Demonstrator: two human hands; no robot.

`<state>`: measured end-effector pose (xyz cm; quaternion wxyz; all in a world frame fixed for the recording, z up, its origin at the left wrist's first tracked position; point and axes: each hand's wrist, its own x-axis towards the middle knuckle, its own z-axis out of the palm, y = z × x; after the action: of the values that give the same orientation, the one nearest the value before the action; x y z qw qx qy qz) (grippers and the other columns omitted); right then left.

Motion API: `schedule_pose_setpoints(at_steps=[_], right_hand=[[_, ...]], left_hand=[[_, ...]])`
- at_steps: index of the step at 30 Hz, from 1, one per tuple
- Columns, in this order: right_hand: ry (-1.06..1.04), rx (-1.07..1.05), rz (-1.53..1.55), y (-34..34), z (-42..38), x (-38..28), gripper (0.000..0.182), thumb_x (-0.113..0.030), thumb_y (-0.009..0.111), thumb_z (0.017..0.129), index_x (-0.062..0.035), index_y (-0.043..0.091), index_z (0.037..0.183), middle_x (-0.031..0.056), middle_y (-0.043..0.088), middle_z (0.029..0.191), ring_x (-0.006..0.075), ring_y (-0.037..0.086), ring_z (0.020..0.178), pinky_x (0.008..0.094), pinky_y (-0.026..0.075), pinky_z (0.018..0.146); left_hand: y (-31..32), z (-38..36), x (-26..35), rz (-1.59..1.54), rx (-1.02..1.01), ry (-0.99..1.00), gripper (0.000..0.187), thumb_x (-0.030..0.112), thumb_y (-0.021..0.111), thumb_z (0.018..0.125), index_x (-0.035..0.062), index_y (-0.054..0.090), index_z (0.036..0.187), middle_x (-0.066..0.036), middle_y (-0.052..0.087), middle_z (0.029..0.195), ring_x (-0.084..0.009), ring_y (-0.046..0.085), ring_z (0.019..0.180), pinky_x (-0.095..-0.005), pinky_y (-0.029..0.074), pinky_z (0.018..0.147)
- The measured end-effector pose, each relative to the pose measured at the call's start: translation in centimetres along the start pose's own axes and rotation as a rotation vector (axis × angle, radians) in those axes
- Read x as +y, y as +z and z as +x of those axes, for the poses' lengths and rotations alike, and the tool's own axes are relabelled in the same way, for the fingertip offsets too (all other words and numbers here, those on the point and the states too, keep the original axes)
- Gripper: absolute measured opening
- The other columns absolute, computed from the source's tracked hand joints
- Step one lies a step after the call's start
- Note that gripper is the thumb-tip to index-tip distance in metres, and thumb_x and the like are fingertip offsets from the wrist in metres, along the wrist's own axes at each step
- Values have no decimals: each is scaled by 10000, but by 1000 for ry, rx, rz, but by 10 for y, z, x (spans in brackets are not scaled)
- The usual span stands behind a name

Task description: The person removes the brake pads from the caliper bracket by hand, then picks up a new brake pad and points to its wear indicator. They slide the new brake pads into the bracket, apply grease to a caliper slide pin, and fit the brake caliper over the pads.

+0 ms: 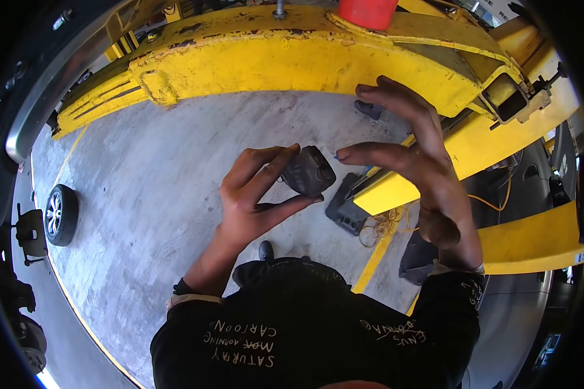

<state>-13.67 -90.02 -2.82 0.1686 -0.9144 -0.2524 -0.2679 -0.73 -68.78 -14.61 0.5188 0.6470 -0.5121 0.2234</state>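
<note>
My left hand (248, 188) pinches a small, dark, block-shaped part (310, 171) between its thumb and fingers, in front of my chest and above the floor. The part has rounded edges and a recess on its visible face; its exact kind cannot be made out. To the right of it, my right hand (428, 152) is raised with fingers spread and holds nothing. Its index fingertip is close to the part but apart from it. The upper fingers reach up near the yellow lift arm (240, 65).
A red cylinder (368, 11) and an upright bolt (279, 9) stand on the lift arm. A wheel (61, 215) rests on the grey floor (143, 175) to the left. At right are a yellow lift post (402, 191), a coiled cord (384, 227) and a grey car (509, 324).
</note>
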Motion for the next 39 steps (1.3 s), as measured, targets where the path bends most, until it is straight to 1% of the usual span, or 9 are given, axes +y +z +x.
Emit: schedule_pose_setpoints(at_steps=[10,13,15,16,18,21,31,34,39], right_hand=[[-23,-2,-62,5,-11,-8,1103,-925,79,801,-113,784,1049,201,514,1424,403,392,1390,549,256,1174],[17,60,-33,7,-12,-16,845,-787,264,906,-139,797,1005,163,533,1407,377,400,1392,525,290,1177],[14,18,-143,5,-13,-19,449,-515,502,948,-187,808,967,117,549,1388,347,409,1392,495,323,1179],[12,18,-142,6,-12,-21,449,-515,502,948,-187,808,967,117,549,1388,347,409,1392,495,323,1179],[63,45,-135,7,-9,-26,177,-273,665,859,-230,812,947,83,560,1375,331,422,1386,477,340,1180],[28,47,-191,10,-10,-27,184,-241,737,772,-254,813,940,68,565,1371,329,437,1374,475,353,1173],[27,45,-200,7,-7,-31,159,-224,723,789,-236,803,927,70,577,1360,330,433,1381,475,359,1168],[15,42,-170,9,-7,-22,282,-380,597,899,-190,794,967,105,569,1369,353,428,1382,494,348,1163],[-4,13,-14,11,-3,-16,894,-810,262,870,-90,779,989,178,549,1383,389,415,1386,522,320,1152]], left_hand=[[3,-10,9,39,9,-21,690,197,961,546,8,716,1162,-128,697,1054,-261,681,918,-349,561,773],[2,-12,11,45,17,-15,691,205,961,544,7,717,1160,-129,697,1060,-260,681,916,-352,562,771],[1,-13,12,53,23,-17,692,208,961,543,7,717,1159,-131,697,1063,-260,681,915,-353,563,769],[0,-14,12,52,28,-14,694,211,962,543,6,717,1160,-131,696,1065,-260,681,915,-353,563,768],[0,-15,13,51,32,-12,696,213,962,542,5,717,1160,-131,696,1066,-259,681,914,-354,563,767],[-2,-15,14,62,31,-2,695,211,963,542,3,717,1158,-133,695,1065,-261,681,913,-353,563,765],[-9,-17,14,93,35,-3,699,221,962,533,-2,718,1150,-133,695,1065,-269,680,915,-355,564,762],[-9,-16,15,112,28,20,689,200,965,533,-18,714,1137,-148,699,1074,-286,681,931,-364,566,779],[-9,-14,15,140,-1,37,689,183,964,531,-30,711,1135,-162,702,1086,-298,680,951,-373,568,804]])
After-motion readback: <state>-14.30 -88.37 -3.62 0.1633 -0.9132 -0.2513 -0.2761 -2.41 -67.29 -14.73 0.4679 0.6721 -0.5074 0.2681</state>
